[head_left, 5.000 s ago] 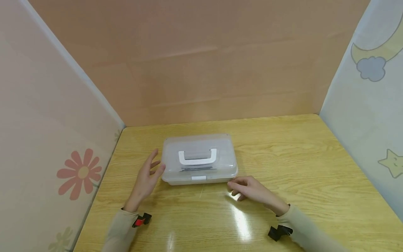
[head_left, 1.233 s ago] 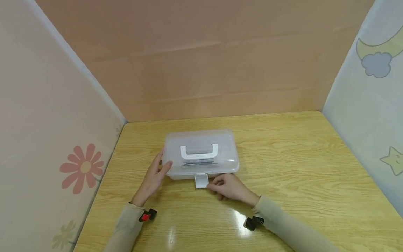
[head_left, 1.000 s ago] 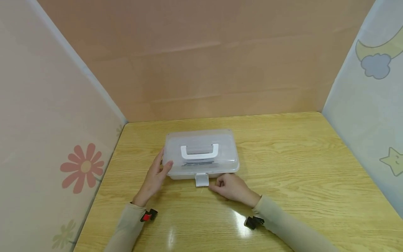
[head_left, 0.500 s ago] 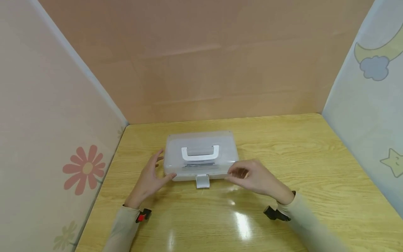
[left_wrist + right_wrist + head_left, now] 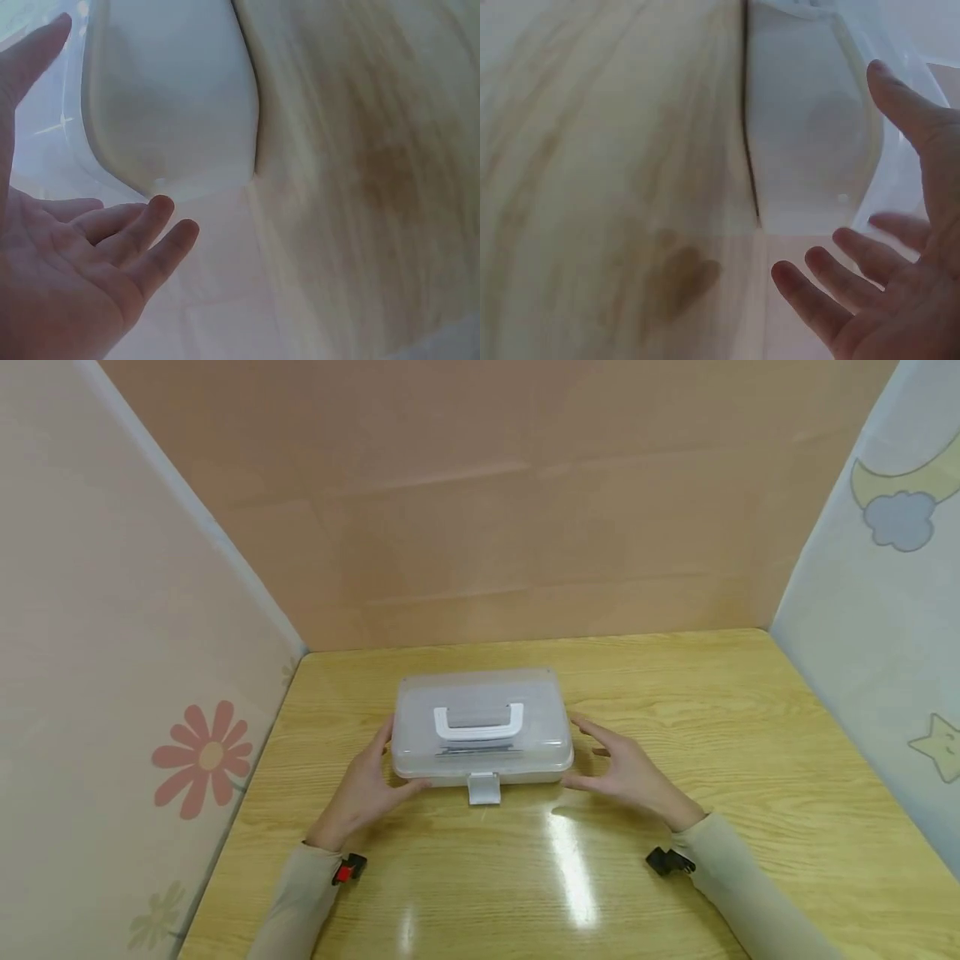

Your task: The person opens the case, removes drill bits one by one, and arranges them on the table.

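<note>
Fingers (image 5: pixel 166 255) of our left hand (image 5: pixel 365 792) spread round left end of box (image 5: pixel 480 716), thumb by its near side; contact, we cannot tell. Our right hand (image 5: pixel 630 777) mirrors it at box's right end, fingers spread, touch likewise unclear. Latch (image 5: pixel 483 789) hangs down at box's near side, unfastened, we judge. Box upright on table (image 5: pixel 675 710), between our hands, lid (image 5: pixel 476 689) on. Step in hand, we reckon: framing box at both ends. Next move calls for even pressure from both. Beyond box, brown backdrop (image 5: pixel 487 527).

The translucent-lidded box (image 5: pixel 480 715) sits closed, its white latch (image 5: pixel 483 790) flipped outward.
</note>
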`<act>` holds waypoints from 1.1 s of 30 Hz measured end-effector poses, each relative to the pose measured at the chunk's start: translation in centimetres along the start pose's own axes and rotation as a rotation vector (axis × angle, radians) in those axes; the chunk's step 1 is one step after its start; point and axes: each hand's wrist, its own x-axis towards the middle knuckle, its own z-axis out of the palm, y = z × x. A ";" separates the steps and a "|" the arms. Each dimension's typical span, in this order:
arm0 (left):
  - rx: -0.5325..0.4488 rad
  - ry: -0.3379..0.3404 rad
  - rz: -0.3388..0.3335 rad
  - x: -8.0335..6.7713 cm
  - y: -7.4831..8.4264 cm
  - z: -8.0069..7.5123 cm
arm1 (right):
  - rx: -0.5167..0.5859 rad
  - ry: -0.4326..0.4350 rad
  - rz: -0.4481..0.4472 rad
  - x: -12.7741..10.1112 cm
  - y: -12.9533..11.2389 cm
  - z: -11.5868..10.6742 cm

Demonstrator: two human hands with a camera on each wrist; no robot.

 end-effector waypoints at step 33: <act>0.137 -0.057 0.030 0.0 -1.4 -0.9 | 0.012 0.015 -0.081 0.0 0.7 0.6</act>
